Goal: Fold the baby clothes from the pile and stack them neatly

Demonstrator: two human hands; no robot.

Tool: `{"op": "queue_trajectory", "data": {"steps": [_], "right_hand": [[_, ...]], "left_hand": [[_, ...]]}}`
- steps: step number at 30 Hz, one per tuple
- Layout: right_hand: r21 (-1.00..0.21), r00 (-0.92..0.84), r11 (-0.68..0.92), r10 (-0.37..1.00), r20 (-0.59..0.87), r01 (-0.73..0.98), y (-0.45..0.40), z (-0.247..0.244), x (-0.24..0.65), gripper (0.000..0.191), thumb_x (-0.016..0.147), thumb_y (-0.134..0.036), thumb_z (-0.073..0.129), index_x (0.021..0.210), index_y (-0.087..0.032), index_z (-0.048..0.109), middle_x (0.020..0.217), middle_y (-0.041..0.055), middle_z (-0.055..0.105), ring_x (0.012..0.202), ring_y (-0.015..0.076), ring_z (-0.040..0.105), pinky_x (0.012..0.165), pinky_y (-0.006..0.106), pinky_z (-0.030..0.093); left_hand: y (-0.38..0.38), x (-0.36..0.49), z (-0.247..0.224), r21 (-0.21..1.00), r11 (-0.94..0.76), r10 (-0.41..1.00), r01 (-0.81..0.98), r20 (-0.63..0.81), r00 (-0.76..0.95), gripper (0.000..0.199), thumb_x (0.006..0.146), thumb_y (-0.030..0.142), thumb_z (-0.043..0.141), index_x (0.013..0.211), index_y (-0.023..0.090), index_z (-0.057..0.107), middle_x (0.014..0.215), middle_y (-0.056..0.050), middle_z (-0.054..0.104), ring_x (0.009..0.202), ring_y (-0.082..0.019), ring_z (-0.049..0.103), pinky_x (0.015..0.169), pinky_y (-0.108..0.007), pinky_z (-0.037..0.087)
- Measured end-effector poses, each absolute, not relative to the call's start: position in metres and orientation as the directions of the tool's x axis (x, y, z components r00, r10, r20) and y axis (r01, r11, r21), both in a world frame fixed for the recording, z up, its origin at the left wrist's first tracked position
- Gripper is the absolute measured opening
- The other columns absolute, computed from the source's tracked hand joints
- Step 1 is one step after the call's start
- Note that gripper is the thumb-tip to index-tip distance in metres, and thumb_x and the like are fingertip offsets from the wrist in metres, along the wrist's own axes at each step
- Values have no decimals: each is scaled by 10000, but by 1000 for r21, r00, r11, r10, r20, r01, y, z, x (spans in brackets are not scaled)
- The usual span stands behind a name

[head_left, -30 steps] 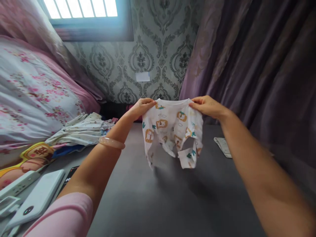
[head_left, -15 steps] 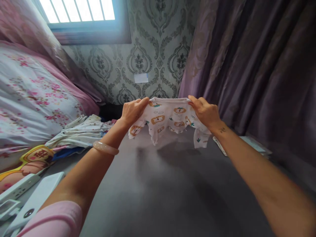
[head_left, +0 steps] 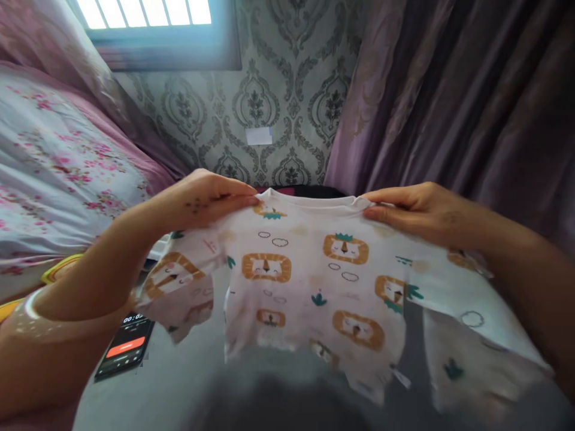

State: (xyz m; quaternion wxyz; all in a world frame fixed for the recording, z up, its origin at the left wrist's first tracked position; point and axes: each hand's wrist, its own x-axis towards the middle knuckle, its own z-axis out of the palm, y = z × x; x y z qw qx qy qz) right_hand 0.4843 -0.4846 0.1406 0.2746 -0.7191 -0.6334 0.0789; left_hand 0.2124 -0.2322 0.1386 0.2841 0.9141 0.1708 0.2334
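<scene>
In the head view, it's all about the white long-sleeved fabric top printed with orange lion faces and green leaves (head_left: 305,281), spread between both hands over a smooth grey surface (head_left: 179,389). The left hand (head_left: 213,194) pinches one end of its neckline, thumb against fingers; the right hand (head_left: 417,206) grips the other, collar stretched between! Left of the top, close to its sleeve, lies a black phone with an orange-red bar onscreen (head_left: 126,347). Behind the top rises grey damask-patterned wallpaper (head_left: 287,120); rightward behind it, a purple curtain (head_left: 386,120).
</scene>
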Motion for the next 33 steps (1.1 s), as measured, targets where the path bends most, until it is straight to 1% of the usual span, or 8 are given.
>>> {"op": "queue_trajectory", "data": {"steps": [2,4,7,11,14,18,23,33], "right_hand": [[-552,134,-59,986,97,832,-473,127,495,440,876,-541,523,1224,-298,640,973,0,725,862,237,663,686,319,538],[-560,83,-67,997,2,826,-458,100,509,446,888,-533,498,1221,-273,639,1056,3,714,907,228,664,736,316,534],[-435,99,-95,995,-14,895,-436,43,526,380,899,-477,489,1144,-258,680,1119,16,699,993,234,643,858,335,487],[-270,225,-242,970,-90,932,-416,-31,535,356,930,-408,438,1166,-260,659,1162,65,682,1050,268,623,876,377,461],[-185,320,-340,938,-129,922,-406,-65,538,379,951,-421,392,1220,-278,618,1150,84,681,1052,284,619,872,408,454],[-167,332,-343,939,-91,924,-392,-90,544,385,977,-387,335,1242,-264,585,1219,96,629,1118,264,576,903,377,429],[-186,342,-351,936,-80,918,-375,-111,550,376,984,-313,294,1221,-219,570,1200,130,593,1089,240,566,898,348,422],[-189,339,-347,938,-72,919,-353,-124,578,367,983,-305,299,1204,-189,568,1179,140,572,1079,240,557,891,338,415]], "left_hand": [[-224,228,121,430,-887,295,169,245,923,335,845,490,538,983,256,735,829,43,706,740,-134,590,647,-183,445],[-214,248,90,386,-910,226,149,163,960,375,890,478,468,986,226,728,874,14,719,763,-138,613,657,-183,445],[-197,278,27,347,-923,194,167,44,980,380,923,456,411,977,238,717,923,-5,724,794,-149,636,644,-185,425],[-183,307,-54,244,-929,274,280,-56,960,370,942,438,367,1002,260,686,1005,-40,717,869,-179,654,683,-212,424],[-181,322,-88,162,-911,371,380,-84,925,386,955,424,325,1044,249,656,1019,-76,707,907,-212,657,701,-249,436],[-177,336,-104,102,-894,425,437,-118,897,395,954,399,311,1073,207,636,1019,-123,697,904,-242,663,714,-292,451],[-169,347,-109,111,-890,425,442,-148,893,383,942,357,322,1036,172,644,1000,-131,694,895,-220,660,735,-278,449],[-145,372,-122,134,-883,444,451,-78,893,411,959,386,302,1062,173,638,1001,-135,693,876,-233,658,740,-300,444]]}}
